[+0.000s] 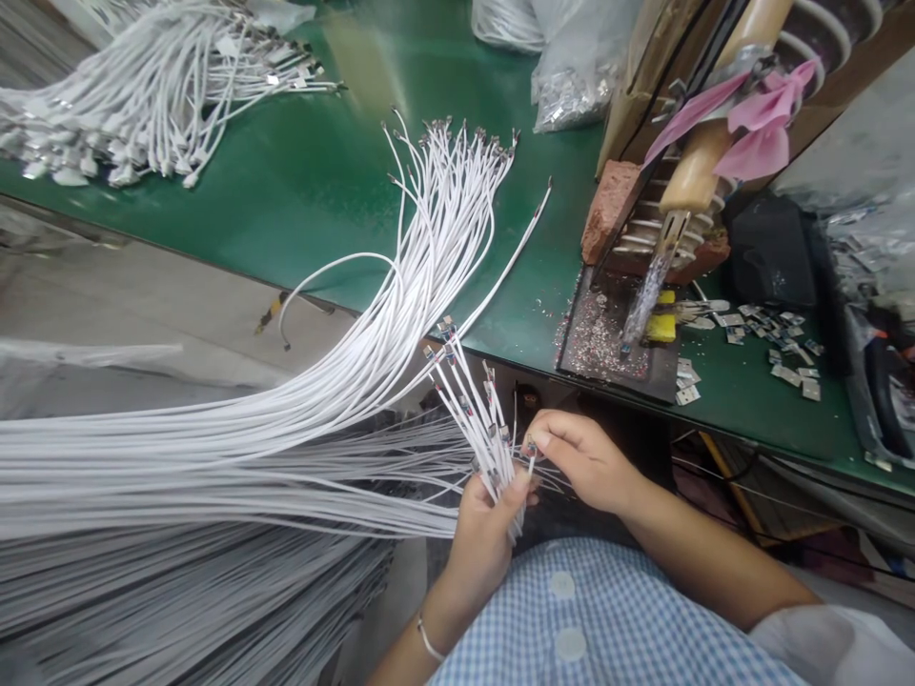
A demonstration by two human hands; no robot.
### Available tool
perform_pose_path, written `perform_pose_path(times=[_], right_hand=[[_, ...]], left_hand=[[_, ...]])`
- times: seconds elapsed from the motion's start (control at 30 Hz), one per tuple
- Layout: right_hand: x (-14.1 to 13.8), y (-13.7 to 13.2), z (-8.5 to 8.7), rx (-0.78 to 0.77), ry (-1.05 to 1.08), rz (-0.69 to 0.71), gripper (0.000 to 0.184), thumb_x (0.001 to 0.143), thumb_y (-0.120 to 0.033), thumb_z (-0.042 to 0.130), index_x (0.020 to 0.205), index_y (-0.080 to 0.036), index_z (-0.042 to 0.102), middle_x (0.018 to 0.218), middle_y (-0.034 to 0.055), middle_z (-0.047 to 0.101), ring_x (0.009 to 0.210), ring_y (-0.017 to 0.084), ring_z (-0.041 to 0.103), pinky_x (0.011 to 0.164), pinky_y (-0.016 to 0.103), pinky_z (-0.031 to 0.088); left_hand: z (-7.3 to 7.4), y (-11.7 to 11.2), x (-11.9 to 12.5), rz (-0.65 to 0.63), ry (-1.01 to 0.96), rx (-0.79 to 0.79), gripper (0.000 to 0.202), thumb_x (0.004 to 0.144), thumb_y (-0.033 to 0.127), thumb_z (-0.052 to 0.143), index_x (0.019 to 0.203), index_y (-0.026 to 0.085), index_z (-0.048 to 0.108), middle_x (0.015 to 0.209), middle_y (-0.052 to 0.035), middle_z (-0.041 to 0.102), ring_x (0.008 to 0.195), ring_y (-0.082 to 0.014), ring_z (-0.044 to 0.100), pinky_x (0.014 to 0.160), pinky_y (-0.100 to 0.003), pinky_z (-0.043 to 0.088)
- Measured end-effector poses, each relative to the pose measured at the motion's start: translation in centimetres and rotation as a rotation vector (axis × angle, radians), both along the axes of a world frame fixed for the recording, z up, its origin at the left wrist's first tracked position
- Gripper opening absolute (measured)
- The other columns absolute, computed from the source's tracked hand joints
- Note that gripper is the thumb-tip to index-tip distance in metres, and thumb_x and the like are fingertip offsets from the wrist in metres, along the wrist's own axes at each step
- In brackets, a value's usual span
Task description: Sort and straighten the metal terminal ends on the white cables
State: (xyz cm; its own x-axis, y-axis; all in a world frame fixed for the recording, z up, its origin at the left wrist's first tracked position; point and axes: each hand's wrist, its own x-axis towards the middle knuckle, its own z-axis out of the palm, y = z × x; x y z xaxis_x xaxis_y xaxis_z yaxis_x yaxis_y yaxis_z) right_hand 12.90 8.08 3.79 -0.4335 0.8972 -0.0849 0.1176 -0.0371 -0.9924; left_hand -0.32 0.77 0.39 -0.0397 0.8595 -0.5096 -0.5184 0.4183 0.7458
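My left hand (486,529) is closed round a fan of thin white cables (468,400) whose bare metal ends point up and away from me. My right hand (582,457) pinches the tip of one cable at the right edge of that fan, just beside the left hand's fingers. A large sheaf of white cables (214,448) runs in from the left across my lap. Part of it lies up on the green table (307,191), ending in small metal tips (464,133).
A soldering iron (686,181) with a wooden handle and pink ribbon rests on a stand by a brick (607,205), over a black tray (607,333). Small metal shells (779,348) lie scattered at right. Finished cables (143,95) are heaped far left; plastic bags (572,67) stand behind.
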Motion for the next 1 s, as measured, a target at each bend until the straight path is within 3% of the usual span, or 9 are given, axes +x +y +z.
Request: perform_pose_path(times=[0.17, 0.33, 0.4, 0.47, 0.53, 0.6, 0.7, 1.0], right_hand=[[0.0, -0.2, 0.2, -0.131, 0.115, 0.01, 0.03, 0.087, -0.038, 0.046, 0.069, -0.016, 0.053, 0.067, 0.0009, 0.053, 0.056, 0.011, 0.054, 0.053, 0.025, 0.045], [-0.1, -0.6, 0.0, -0.248, 0.227, 0.05, 0.027, 0.088, -0.04, 0.044, 0.072, -0.018, 0.047, 0.064, -0.002, 0.051, 0.045, 0.01, 0.053, 0.044, 0.025, 0.045], [-0.1, -0.6, -0.1, -0.202, 0.167, 0.047, 0.023, 0.086, -0.039, 0.048, 0.075, -0.018, 0.048, 0.067, -0.0015, 0.052, 0.047, 0.01, 0.054, 0.045, 0.024, 0.045], [-0.2, -0.5, -0.2, -0.035, 0.005, 0.017, 0.019, 0.079, -0.035, 0.059, 0.077, -0.018, 0.052, 0.073, -0.0002, 0.053, 0.056, 0.011, 0.054, 0.05, 0.024, 0.045], [-0.4, -0.3, -0.1, 0.144, -0.143, -0.009, 0.017, 0.073, -0.029, 0.066, 0.073, -0.018, 0.053, 0.072, -0.0004, 0.053, 0.063, 0.012, 0.052, 0.057, 0.024, 0.043], [-0.6, -0.2, 0.1, 0.22, -0.198, -0.015, 0.018, 0.074, -0.023, 0.064, 0.065, -0.018, 0.049, 0.066, -0.0019, 0.051, 0.062, 0.011, 0.049, 0.058, 0.023, 0.041], [-0.7, -0.2, 0.2, 0.201, -0.195, -0.004, 0.022, 0.078, -0.02, 0.058, 0.061, -0.019, 0.044, 0.061, -0.0033, 0.046, 0.056, 0.01, 0.045, 0.053, 0.021, 0.038], [0.0, -0.2, 0.0, 0.103, -0.14, 0.032, 0.019, 0.082, -0.019, 0.05, 0.063, -0.017, 0.049, 0.062, -0.0015, 0.049, 0.056, 0.01, 0.047, 0.052, 0.021, 0.038]], left_hand=[[0.4, 0.0, 0.0, 0.0, -0.014, -0.044, 0.02, 0.071, 0.031, 0.07, 0.085, 0.017, 0.066, 0.076, -0.0016, 0.065, 0.07, -0.0129, 0.059, 0.064, -0.024, 0.048], [0.5, 0.0, 0.1, -0.087, 0.056, 0.055, 0.016, 0.078, 0.032, 0.063, 0.077, 0.016, 0.065, 0.066, -0.0016, 0.065, 0.065, -0.0132, 0.058, 0.066, -0.026, 0.045], [0.2, -0.2, 0.0, -0.094, 0.079, 0.063, 0.017, 0.078, 0.032, 0.064, 0.075, 0.016, 0.065, 0.065, -0.0011, 0.064, 0.063, -0.013, 0.057, 0.065, -0.026, 0.045], [-0.2, -0.3, 0.0, -0.087, 0.075, 0.037, 0.017, 0.075, 0.033, 0.066, 0.076, 0.016, 0.065, 0.064, 0.0, 0.063, 0.062, -0.012, 0.056, 0.062, -0.024, 0.044], [-0.6, -0.5, -0.1, -0.078, 0.056, 0.007, 0.017, 0.073, 0.032, 0.069, 0.079, 0.017, 0.065, 0.064, 0.0012, 0.062, 0.06, -0.0106, 0.054, 0.06, -0.022, 0.043], [-0.7, -0.6, -0.1, -0.07, 0.045, -0.009, 0.02, 0.071, 0.032, 0.07, 0.085, 0.018, 0.066, 0.067, 0.0015, 0.063, 0.06, -0.01, 0.054, 0.06, -0.022, 0.043], [-0.6, -0.5, 0.0, -0.064, 0.041, -0.016, 0.021, 0.073, 0.032, 0.069, 0.088, 0.018, 0.066, 0.074, -0.0003, 0.066, 0.065, -0.0112, 0.056, 0.062, -0.023, 0.046], [-0.3, -0.4, 0.0, -0.044, 0.036, -0.009, 0.021, 0.077, 0.03, 0.065, 0.094, 0.019, 0.065, 0.084, -0.0026, 0.069, 0.073, -0.014, 0.061, 0.067, -0.026, 0.049]])
